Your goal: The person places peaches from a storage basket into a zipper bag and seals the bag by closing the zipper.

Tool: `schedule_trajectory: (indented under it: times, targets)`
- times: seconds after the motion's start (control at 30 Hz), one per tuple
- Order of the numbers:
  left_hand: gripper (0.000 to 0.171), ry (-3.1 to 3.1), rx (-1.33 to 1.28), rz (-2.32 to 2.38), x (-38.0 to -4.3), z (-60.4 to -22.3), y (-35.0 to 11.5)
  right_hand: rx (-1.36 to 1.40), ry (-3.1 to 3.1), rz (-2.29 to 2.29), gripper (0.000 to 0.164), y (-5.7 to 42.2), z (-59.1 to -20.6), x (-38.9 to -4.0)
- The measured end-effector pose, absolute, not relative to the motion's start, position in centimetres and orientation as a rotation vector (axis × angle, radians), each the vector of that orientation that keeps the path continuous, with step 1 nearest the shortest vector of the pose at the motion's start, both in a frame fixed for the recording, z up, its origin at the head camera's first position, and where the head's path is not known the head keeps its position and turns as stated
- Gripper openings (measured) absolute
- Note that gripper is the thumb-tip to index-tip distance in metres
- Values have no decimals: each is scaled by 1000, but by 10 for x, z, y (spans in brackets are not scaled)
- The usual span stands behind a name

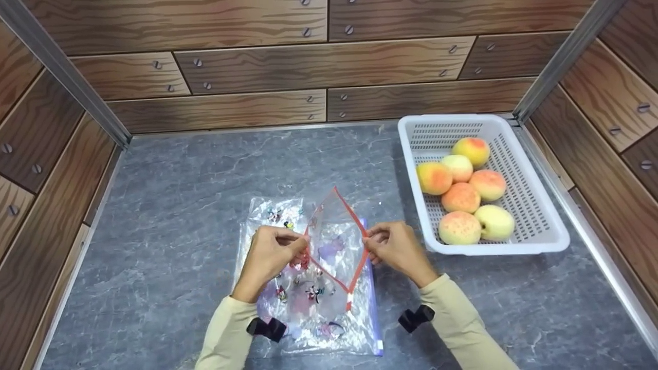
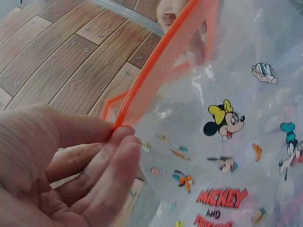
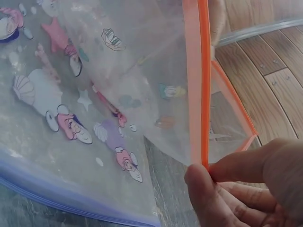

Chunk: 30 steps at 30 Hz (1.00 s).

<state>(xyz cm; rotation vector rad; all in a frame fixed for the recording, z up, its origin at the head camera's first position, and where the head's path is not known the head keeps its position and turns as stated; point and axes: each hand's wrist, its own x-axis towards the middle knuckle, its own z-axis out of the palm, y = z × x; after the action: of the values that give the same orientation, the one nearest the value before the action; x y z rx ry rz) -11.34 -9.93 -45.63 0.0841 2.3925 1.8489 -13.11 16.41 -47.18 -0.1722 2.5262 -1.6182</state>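
Note:
A clear plastic zip bag (image 2: pixel 189 123) with an orange zip edge and cartoon prints is held up between both hands, its mouth spread into a diamond. My left hand (image 1: pixel 275 252) pinches one side of the orange edge between thumb and fingers. Opposite it, my right hand (image 1: pixel 396 246) pinches the other side the same way. Beneath lies a larger clear zip bag (image 3: pixel 71 156) with a purple zip edge and pink and purple cartoon prints, flat on the table. Seen from above, the orange-edged bag overlaps it.
A white plastic basket (image 1: pixel 534 221) stands to the right, with several peaches (image 1: pixel 461 197) in it. The grey marbled table (image 1: pixel 180 205) is bounded by wood-patterned walls (image 1: pixel 257 67) at the back and sides. Another clear printed bag part (image 1: pixel 262 205) shows behind my left hand.

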Motion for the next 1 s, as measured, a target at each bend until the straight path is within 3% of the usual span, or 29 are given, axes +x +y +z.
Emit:
schedule_trajectory:
  times: [0.57,1.0]
  targets:
    - [6,2501,-232,1817,-99,-441,-155,-86,2568,-1680,4,171,-477,-137]
    - [6,2415,-75,1878,-114,-460,-115,-176,2567,-1600,4,159,-482,-138]
